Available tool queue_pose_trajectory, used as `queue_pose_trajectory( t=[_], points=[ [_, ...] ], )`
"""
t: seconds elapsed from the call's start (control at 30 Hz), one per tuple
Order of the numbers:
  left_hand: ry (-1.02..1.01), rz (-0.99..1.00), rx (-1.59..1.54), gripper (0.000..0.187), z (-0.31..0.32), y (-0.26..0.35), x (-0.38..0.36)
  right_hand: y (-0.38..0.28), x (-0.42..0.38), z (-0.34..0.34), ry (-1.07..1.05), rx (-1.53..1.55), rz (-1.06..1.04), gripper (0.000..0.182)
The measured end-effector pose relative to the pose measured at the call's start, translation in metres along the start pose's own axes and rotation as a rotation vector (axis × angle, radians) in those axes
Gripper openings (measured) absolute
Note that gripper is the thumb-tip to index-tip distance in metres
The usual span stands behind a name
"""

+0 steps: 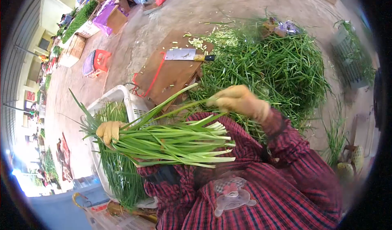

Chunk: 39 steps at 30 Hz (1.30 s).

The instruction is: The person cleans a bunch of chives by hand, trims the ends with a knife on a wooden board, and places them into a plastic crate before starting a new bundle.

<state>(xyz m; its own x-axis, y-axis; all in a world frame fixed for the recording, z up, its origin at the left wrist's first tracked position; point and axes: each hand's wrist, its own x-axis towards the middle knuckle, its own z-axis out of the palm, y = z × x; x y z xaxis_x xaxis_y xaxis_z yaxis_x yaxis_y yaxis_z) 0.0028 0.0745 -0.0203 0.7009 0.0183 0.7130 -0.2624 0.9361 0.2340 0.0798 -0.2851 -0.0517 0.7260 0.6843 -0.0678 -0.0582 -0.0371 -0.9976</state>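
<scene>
Green stalks (179,144), clasped in the left fingers (108,131), stretch rightward.

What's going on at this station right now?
A person is handling long green stalks. The gloved left hand grips a bunch of greens, while the gloved right hand, slightly blurred, pinches a single thin blade beside it. A cleaver lies unheld on a brown board, next to a loose heap of greens. More greens fill a white crate near the left hand.
</scene>
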Motion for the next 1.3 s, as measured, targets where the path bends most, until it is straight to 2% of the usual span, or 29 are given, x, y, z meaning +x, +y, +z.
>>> queue_pose_trajectory(
  t=[0.07,0.13,0.17,0.23,0.27,0.33,0.4,0.43,0.47,0.53,0.6,0.63,0.67,0.73,0.77,0.8,0.83,0.87,0.9,0.93,0.97,1.0,1.07,1.13,1.2,1.3],
  points=[
    [0.0,0.003,0.004,0.03,0.002,0.002,-0.002,0.042,-0.009,-0.037,0.231,0.001,0.18,0.024],
    [-0.008,-0.005,0.005,0.031,0.003,0.003,-0.003,0.108,-0.019,-0.078,0.441,-0.725,0.213,0.027],
    [-0.014,-0.011,-0.003,0.031,0.003,0.0,-0.003,0.115,-0.017,-0.077,0.444,-0.731,0.212,0.027],
    [-0.033,-0.034,-0.014,0.032,-0.001,-0.002,-0.004,0.11,-0.017,-0.06,0.543,-0.875,-0.173,0.035],
    [-0.052,-0.062,-0.025,0.033,-0.007,0.0,-0.007,0.098,-0.008,-0.046,0.391,-0.418,-0.012,0.041],
    [-0.111,-0.108,-0.028,0.033,-0.023,0.003,-0.007,0.048,0.015,-0.007,0.142,0.018,-0.055,0.04],
    [-0.138,-0.043,-0.05,0.034,-0.017,-0.019,0.002,0.01,0.04,0.026,-0.048,0.094,-0.07,0.043],
    [-0.028,-0.037,-0.068,0.036,0.0,-0.03,0.006,0.002,0.051,0.042,-0.112,0.188,-0.082,0.039],
    [-0.027,-0.036,-0.061,0.036,-0.003,-0.027,0.007,-0.011,0.056,0.055,-0.074,0.055,-0.138,0.03],
    [-0.226,-0.067,0.0,0.037,-0.01,-0.021,0.014,-0.024,0.063,0.064,-0.158,0.245,0.14,0.024],
    [-0.217,-0.036,-0.022,0.036,-0.005,-0.015,0.006,-0.031,0.056,0.057,-0.207,0.238,0.117,0.023],
    [-0.063,-0.002,0.017,0.036,0.002,-0.01,0.0,-0.036,0.05,0.05,-0.245,0.23,0.091,0.022],
    [0.09,0.032,0.054,0.036,0.006,-0.006,-0.005,-0.044,0.042,0.039,-0.281,0.304,0.189,0.024],
    [0.037,0.044,0.062,0.035,0.004,-0.002,-0.004,-0.029,0.028,0.024,-0.215,0.411,0.007,0.023],
    [-0.024,0.052,0.063,0.034,0.0,-0.003,-0.002,-0.026,0.023,0.022,-0.188,0.355,0.049,0.02],
    [-0.085,0.056,0.061,0.034,-0.003,-0.004,-0.001,-0.027,0.024,0.028,-0.194,0.15,-0.058,0.013],
    [0.14,0.178,-0.008,0.036,0.011,-0.016,-0.002,-0.029,0.025,0.036,-0.168,-0.052,-0.29,0.01],
    [0.138,0.173,-0.016,0.036,0.019,-0.024,-0.001,-0.03,0.026,0.045,-0.138,-0.259,-0.521,0.01],
    [0.318,0.22,-0.008,0.037,0.024,-0.029,-0.001,-0.048,0.021,0.051,-0.196,-0.403,-0.432,0.027],
    [0.5,0.268,0.004,0.037,0.027,-0.031,-0.002,-0.059,0.022,0.059,-0.21,-0.597,-0.467,0.028],
    [0.298,0.13,0.068,0.036,0.023,-0.032,-0.001,-0.062,0.024,0.068,-0.215,-0.692,-0.489,0.027],
    [0.298,0.134,0.072,0.036,0.022,-0.032,0.001,-0.064,0.026,0.075,-0.219,-0.786,-0.513,0.026],
    [0.107,-0.071,0.092,0.034,0.02,-0.028,0.005,-0.066,0.031,0.083,-0.206,-0.734,-0.524,0.023],
    [0.083,-0.073,0.078,0.028,0.022,-0.034,0.002,-0.063,0.033,0.086,-0.187,-0.68,-0.529,0.02],
    [0.231,0.072,0.047,0.017,0.028,-0.043,-0.002,-0.055,0.034,0.086,-0.138,-0.375,-0.514,0.016],
    [0.207,0.058,0.122,0.018,0.023,-0.03,-0.004,-0.045,0.032,0.07,-0.191,-0.297,-0.568,0.018]
  ],
)
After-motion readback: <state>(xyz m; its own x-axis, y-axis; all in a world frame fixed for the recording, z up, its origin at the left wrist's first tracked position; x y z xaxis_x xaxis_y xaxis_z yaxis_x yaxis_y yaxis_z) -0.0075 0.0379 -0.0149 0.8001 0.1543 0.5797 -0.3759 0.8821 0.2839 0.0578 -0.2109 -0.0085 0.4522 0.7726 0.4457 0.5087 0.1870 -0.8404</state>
